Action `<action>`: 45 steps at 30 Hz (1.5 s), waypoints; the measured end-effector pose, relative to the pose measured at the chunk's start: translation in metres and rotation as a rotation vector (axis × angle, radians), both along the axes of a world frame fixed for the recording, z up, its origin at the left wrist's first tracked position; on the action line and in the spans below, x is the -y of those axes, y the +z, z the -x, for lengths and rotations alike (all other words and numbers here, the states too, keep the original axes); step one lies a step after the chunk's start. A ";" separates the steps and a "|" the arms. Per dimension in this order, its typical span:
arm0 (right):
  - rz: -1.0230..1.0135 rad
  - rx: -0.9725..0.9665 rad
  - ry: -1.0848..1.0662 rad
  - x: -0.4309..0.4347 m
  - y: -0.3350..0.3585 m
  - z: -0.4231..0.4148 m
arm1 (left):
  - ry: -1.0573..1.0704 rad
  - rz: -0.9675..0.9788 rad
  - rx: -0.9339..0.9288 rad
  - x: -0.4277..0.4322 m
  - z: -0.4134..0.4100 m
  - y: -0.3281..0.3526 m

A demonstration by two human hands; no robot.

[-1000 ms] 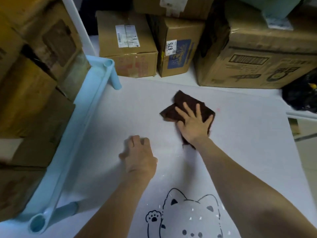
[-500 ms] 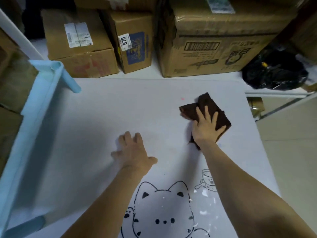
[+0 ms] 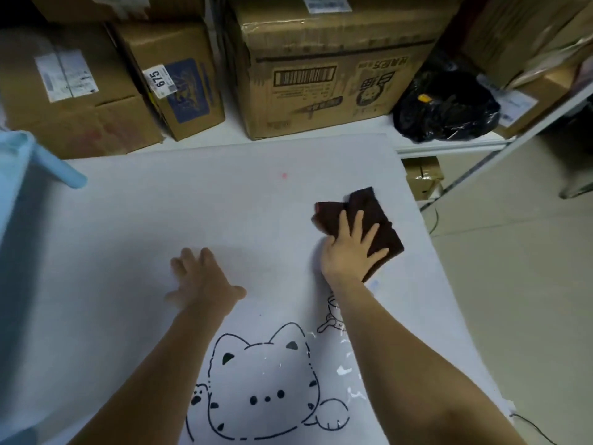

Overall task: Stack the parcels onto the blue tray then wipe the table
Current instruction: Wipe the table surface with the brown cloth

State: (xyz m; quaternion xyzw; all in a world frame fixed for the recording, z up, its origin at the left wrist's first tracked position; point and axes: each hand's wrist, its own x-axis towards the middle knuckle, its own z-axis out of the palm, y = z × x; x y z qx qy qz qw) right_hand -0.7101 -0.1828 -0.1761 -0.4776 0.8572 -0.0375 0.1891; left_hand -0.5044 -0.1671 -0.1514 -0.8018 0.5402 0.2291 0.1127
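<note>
My right hand lay flat on the dark brown folded cloth, fingers straight and spread, pressing it down onto the white table top rather than gripping it. The cloth sat toward the table's right edge, its far corner pointing away from me and part of it covered by my palm. My left hand rested palm down on the bare table, well apart from the cloth, with its fingers extended and released and holding nothing; it looked slightly blurred.

Near me, a black line drawing of a cat's face was printed on the table, between my two forearms. A small pink spot marked the surface farther out.

Only a corner of the light blue plastic tray showed at the left edge, with one pale blue tubular leg slanting down from it. I could not see what it carried.

Along the back stood brown cardboard boxes: one with a white shipping label, a narrower one tagged 675, and a large one printed with a barcode. A crumpled black plastic bag lay just right of the large box.
</note>
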 end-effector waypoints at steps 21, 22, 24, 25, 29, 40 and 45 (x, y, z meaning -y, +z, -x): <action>-0.036 -0.038 0.184 -0.061 0.005 -0.011 | -0.096 0.166 -0.072 -0.033 -0.067 0.000; -0.045 -0.008 0.036 -0.051 0.007 -0.009 | -0.057 0.168 -0.072 -0.037 -0.074 0.001; -0.049 0.042 -0.094 -0.035 0.009 -0.044 | -0.009 0.178 -0.054 -0.046 -0.088 0.005; -0.045 0.045 -0.009 -0.033 0.012 -0.072 | 0.001 0.179 -0.046 -0.050 -0.093 0.006; 0.001 0.089 0.648 -0.073 0.008 -0.143 | 0.028 0.230 -0.137 -0.062 -0.108 0.002; -0.027 0.108 0.792 -0.059 0.012 -0.202 | 0.283 0.443 -0.315 -0.086 -0.141 0.007; 0.032 0.124 0.896 -0.071 0.012 -0.189 | 0.446 0.533 -0.381 -0.085 -0.154 0.016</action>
